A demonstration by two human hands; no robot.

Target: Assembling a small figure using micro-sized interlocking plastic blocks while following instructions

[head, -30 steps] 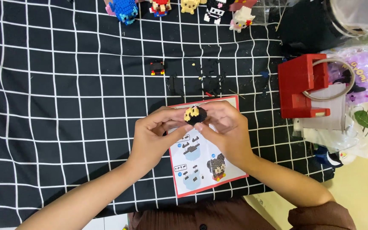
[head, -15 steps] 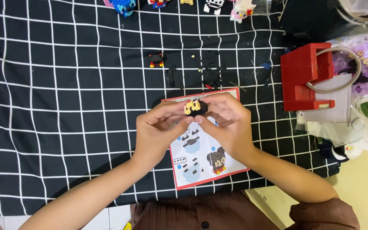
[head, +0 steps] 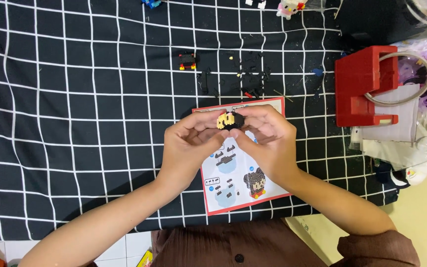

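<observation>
Both of my hands meet over a red-edged instruction sheet (head: 238,183) on a black cloth with a white grid (head: 75,123). Between the fingertips sits a small black and yellow block figure part (head: 230,120). My left hand (head: 189,146) pinches it from the left, and my right hand (head: 268,143) holds it from the right. Loose tiny black, red and yellow bricks (head: 243,79) lie scattered just beyond the sheet. A small black and red sub-assembly (head: 188,61) rests to their left.
A red box-shaped holder (head: 364,86) with a wire ring stands at the right, beside plastic bags and paper (head: 411,133). Finished small block figures (head: 288,7) line the far edge. The cloth ends near my body, with floor tile at lower left.
The view has shifted so the far figures slide toward the top edge. My hands stay together on the block part with only small finger movements.
</observation>
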